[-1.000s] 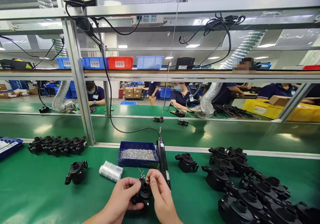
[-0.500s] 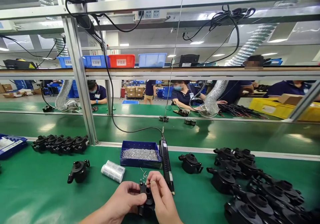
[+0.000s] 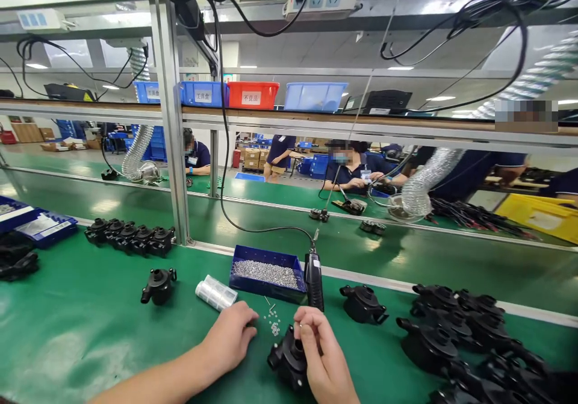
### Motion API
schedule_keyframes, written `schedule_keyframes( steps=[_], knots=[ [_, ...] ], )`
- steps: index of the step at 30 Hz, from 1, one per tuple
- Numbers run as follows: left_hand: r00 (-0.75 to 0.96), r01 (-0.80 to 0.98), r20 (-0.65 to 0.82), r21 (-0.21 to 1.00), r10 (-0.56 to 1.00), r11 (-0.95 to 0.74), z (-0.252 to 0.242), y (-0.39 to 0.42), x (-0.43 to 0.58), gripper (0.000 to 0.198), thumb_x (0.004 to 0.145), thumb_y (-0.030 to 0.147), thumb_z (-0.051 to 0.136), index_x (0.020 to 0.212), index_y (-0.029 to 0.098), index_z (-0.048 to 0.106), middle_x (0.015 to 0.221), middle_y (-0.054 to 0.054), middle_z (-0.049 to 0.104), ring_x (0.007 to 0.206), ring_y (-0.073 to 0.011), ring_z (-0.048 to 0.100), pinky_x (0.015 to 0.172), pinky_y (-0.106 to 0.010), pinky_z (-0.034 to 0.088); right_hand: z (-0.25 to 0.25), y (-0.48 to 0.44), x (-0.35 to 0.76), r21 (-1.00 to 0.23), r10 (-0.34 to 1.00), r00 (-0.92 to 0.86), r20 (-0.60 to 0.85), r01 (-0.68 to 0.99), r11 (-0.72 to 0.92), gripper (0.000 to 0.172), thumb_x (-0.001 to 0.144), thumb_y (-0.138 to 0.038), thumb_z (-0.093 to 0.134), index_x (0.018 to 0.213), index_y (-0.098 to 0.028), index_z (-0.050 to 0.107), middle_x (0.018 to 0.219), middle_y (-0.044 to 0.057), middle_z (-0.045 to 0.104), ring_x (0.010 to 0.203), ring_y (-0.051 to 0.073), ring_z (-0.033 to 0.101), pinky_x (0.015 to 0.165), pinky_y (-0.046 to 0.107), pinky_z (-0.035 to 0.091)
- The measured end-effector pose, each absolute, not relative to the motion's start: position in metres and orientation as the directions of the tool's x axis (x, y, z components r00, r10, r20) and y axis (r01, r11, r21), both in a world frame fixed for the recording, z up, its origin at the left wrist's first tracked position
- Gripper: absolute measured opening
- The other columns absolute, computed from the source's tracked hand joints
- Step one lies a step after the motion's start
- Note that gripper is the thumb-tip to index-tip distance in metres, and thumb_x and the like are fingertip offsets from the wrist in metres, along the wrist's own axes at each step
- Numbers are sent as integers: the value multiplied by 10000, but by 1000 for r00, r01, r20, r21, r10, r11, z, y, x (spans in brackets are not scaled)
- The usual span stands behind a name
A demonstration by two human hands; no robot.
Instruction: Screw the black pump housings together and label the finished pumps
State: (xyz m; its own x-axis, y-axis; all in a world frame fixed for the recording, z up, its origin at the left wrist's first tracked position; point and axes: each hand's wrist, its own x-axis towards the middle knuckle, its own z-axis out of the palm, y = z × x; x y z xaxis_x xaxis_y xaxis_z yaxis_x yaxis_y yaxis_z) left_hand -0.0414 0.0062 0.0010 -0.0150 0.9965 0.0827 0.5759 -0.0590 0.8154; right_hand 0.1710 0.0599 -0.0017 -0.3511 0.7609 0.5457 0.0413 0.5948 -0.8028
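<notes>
A black plastic pump-like housing (image 3: pixel 289 359) with a round port rests on the green mat. My right hand (image 3: pixel 324 350) is over its right side, thumb and forefinger pinched together above the port; a tiny pale thing seems to be between the tips, too small to name. To the left, my left hand (image 3: pixel 232 335) is off the housing, palm down near the mat, fingers bent and thumb apart, with nothing visible in it. Just right of its fingertips lie small loose shiny metal pieces (image 3: pixel 274 327) and a couple of thin pins (image 3: pixel 270 303).
Behind are a blue bin (image 3: pixel 266 286) of tiny metal parts, a black electric screwdriver (image 3: pixel 314 280) on a cable, and a clear plastic case (image 3: pixel 215 293). More black housings (image 3: pixel 428 344) crowd the right; others (image 3: pixel 129 235) line up at left. Co-workers sit beyond the metal frame (image 3: pixel 169 121).
My left hand has let go of the housing and moved left, beside the loose pieces. The right hand stays pinched at the housing. The whole view has shifted and tilted.
</notes>
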Motion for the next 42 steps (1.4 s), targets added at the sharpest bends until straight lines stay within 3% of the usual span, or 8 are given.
schedule_keyframes(
  steps=[8, 15, 20, 23, 26, 30, 36, 42],
  knots=[
    [76, 769, 114, 626, 991, -131, 3, 16, -34, 319, 949, 183, 504, 1094, 215, 786, 1070, -113, 640, 913, -258, 621, 824, -346, 449, -1, 59, 166, -819, 764, -364, 533, 8, 574, 291, 1112, -420, 400, 936, -244, 552, 927, 51, 538, 761, 207, 523, 692, 325, 465],
    [-45, 752, 74, 659, 996, -15, -2, 34, -33, 138, 857, 158, 636, 836, 175, 771, 957, -97, 690, 962, -284, 638, 858, -360, 443, 6, 50, 159, -849, 793, -318, 519, -86, 521, 331, 1095, -459, 444, 877, -238, 556, 885, 45, 542, 733, 203, 506, 682, 332, 447],
    [-107, 711, 4, 699, 994, 73, -1, 32, -30, 182, 897, 68, 505, 834, 152, 653, 968, -138, 655, 990, -313, 630, 951, -434, 414, 0, 45, 157, -816, 698, -450, 558, -146, 559, 292, 1115, -403, 385, 929, -243, 542, 911, 52, 540, 728, 200, 521, 661, 332, 459],
    [-119, 626, -38, 773, 992, 105, 3, 20, -29, 121, 922, 124, 525, 834, 192, 574, 954, -105, 637, 1008, -285, 622, 974, -412, 414, -2, 43, 157, -808, 685, -458, 567, -149, 570, 287, 1121, -392, 364, 941, -244, 533, 924, 59, 541, 755, 208, 532, 672, 338, 463],
    [-58, 464, -167, 869, 984, 175, 5, 7, -26, 181, 949, 331, 550, 805, 226, 514, 752, -21, 611, 696, -197, 619, 710, -315, 473, -4, 43, 157, -804, 681, -459, 571, -145, 577, 286, 1125, -382, 355, 943, -243, 526, 930, 56, 538, 769, 207, 528, 690, 338, 458],
    [63, 215, -371, 912, 927, 350, 5, 0, -17, 368, 858, 509, 594, 649, 228, 477, 534, 38, 517, 337, -85, 364, 401, -234, 244, -7, 46, 156, -803, 683, -456, 571, -140, 579, 291, 1129, -375, 338, 935, -245, 513, 928, 54, 529, 804, 214, 530, 703, 341, 450],
    [80, -37, -448, 891, 890, 452, 11, 5, -7, 509, 758, 566, 718, 487, 230, 449, 311, 85, 279, 283, -53, 222, 383, -234, 95, -11, 47, 153, -794, 687, -423, 591, -157, 587, 304, 1124, -375, 352, 904, -242, 514, 901, 57, 531, 805, 222, 528, 688, 347, 440],
    [100, -209, -563, 794, 820, 571, 17, 10, -9, 420, 746, 422, 779, 586, 204, 459, 514, 83, 430, 329, -10, 206, 393, -214, 56, -12, 46, 148, -783, 678, -416, 606, -163, 601, 302, 1126, -369, 353, 911, -241, 523, 892, 51, 527, 780, 211, 521, 675, 337, 432]
  ],
)
